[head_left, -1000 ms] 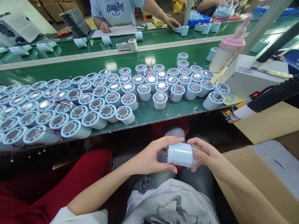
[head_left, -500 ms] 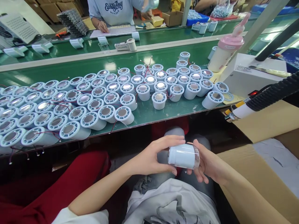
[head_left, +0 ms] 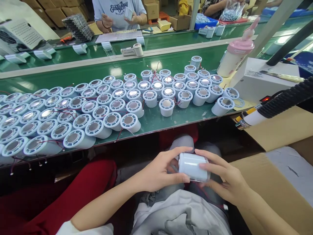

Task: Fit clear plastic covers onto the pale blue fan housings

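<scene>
A pale blue cylindrical housing [head_left: 192, 166] with a clear cover around it lies sideways between my hands, above my lap. My left hand [head_left: 162, 171] grips its left end, thumb below and fingers over the top. Around the right end, my right hand [head_left: 226, 174] has its fingers on the clear cover and the upper side. A thin wire with a small white connector hangs below my right hand. On the green bench [head_left: 156, 122] ahead stand many similar pale blue housings [head_left: 167, 107], each with a round metal disc on top and some with red and black wires.
At right are a white device [head_left: 266, 78], a black corrugated hose [head_left: 286, 98] with a metal tip, and an open cardboard box [head_left: 274, 182]. A pink-topped pump bottle [head_left: 238, 54] stands behind. Across the bench, a co-worker [head_left: 119, 16] handles a pale part.
My right hand has turned from supporting the housing underneath to gripping its right end from above. The co-worker opposite has brought both hands together around a pale part.
</scene>
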Demonstrator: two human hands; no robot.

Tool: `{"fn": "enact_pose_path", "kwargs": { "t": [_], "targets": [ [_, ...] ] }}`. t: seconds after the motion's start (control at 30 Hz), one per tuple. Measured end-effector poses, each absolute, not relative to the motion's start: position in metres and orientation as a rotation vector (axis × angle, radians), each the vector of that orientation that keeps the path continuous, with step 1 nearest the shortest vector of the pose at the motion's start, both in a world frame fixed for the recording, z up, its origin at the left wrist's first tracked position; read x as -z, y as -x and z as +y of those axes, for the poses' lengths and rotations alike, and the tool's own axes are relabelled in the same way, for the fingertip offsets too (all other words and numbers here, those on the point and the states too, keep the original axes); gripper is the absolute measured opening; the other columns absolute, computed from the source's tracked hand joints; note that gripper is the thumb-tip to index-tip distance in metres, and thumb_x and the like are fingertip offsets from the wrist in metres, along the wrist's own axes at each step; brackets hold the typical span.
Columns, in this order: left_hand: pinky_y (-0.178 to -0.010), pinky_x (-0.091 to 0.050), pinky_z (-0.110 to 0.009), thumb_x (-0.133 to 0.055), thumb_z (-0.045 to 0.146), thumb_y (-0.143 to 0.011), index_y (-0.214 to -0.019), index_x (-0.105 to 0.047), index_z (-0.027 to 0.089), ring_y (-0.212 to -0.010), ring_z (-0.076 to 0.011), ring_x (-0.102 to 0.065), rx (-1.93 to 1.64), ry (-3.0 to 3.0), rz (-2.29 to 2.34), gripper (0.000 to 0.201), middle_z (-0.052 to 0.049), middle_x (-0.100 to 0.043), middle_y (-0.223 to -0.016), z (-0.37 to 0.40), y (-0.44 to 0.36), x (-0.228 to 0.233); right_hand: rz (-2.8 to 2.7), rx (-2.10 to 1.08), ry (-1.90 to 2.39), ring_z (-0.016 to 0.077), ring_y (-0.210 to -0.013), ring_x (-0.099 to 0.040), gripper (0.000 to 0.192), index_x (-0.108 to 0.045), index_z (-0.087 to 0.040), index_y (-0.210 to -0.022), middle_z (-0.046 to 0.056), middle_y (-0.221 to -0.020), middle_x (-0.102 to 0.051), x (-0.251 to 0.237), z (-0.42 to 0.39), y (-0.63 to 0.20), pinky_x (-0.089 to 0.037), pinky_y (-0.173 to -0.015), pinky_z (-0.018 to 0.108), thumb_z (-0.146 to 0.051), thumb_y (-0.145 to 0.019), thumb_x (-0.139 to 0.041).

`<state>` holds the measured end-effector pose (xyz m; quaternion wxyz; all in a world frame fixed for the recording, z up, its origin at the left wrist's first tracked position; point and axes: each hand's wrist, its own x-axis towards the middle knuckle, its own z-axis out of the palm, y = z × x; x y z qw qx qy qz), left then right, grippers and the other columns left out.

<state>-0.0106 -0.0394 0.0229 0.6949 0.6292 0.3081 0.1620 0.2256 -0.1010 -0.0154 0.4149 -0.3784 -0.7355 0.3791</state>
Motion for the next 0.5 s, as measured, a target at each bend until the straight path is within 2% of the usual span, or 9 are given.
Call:
{"fn": "enact_pose_path", "kwargs": {
  "t": [0.1, 0.17, 0.27, 0.37, 0.43, 0.5],
  "targets": [
    [-0.094, -0.05, -0.037, -0.078, 0.03, -0.072, -0.139, -0.044, 0.028, -0.115, -0.0267, -0.056, -0.381, -1.428, 0.643, 0.075, -0.009, -0.053, -0.132, -0.037, 0.009, -0.026, -1.443, -1.398, 1.002, 0.0211, -0.114, -0.061, 0.049, -0.049, -0.038, -0.133, 0.004, -0.131, -0.06, 0.012, -0.104, -0.224, -0.055, -0.088, 0.03, -0.031, -0.087, -0.067],
    [-0.1, -0.047, -0.037, -0.077, 0.025, -0.073, -0.139, -0.045, 0.029, -0.122, -0.0268, -0.052, -0.391, -1.401, 0.623, 0.073, -0.009, -0.048, -0.138, -0.036, 0.008, -0.027, -1.208, -1.595, 0.976, 0.0198, -0.104, -0.065, 0.048, -0.052, -0.04, -0.131, 0.002, -0.121, -0.066, 0.011, -0.105, -0.223, -0.058, -0.081, 0.028, -0.038, -0.086, -0.067],
    [-0.1, -0.047, -0.038, -0.071, 0.021, -0.079, -0.143, -0.039, 0.027, -0.116, -0.0242, -0.057, -0.347, -1.274, 0.603, 0.071, -0.01, -0.051, -0.136, -0.034, 0.004, -0.023, -1.103, -1.66, 1.022, 0.0168, -0.084, -0.069, 0.05, -0.06, -0.04, -0.124, -0.002, -0.103, -0.072, 0.014, -0.105, -0.224, -0.058, -0.073, 0.026, -0.029, -0.079, -0.076],
    [-0.1, -0.046, -0.037, -0.069, 0.019, -0.079, -0.145, -0.034, 0.026, -0.114, -0.023, -0.058, -0.321, -1.19, 0.572, 0.075, -0.009, -0.056, -0.131, -0.033, 0.001, -0.014, -1.096, -1.637, 1.17, 0.0143, -0.066, -0.067, 0.054, -0.063, -0.034, -0.123, -0.003, -0.083, -0.073, 0.021, -0.104, -0.222, -0.058, -0.067, 0.026, -0.02, -0.074, -0.079],
    [-0.099, -0.046, -0.036, -0.068, 0.021, -0.08, -0.146, -0.033, 0.026, -0.112, -0.0222, -0.059, -0.29, -1.172, 0.606, 0.075, -0.008, -0.059, -0.128, -0.031, 0.001, -0.01, -1.079, -1.647, 1.21, 0.0162, -0.069, -0.067, 0.054, -0.061, -0.029, -0.127, 0.0, -0.087, -0.073, 0.025, -0.105, -0.216, -0.057, -0.071, 0.029, -0.023, -0.075, -0.076],
    [-0.088, -0.051, -0.033, -0.067, 0.028, -0.08, -0.143, -0.039, 0.025, -0.103, -0.0222, -0.063, -0.219, -1.167, 0.695, 0.069, -0.007, -0.064, -0.12, -0.023, 0.003, -0.011, -1.093, -1.669, 1.185, 0.0187, -0.075, -0.068, 0.055, -0.058, -0.027, -0.13, 0.004, -0.099, -0.072, 0.027, -0.103, -0.211, -0.057, -0.071, 0.033, -0.033, -0.078, -0.073]
  ]
}}
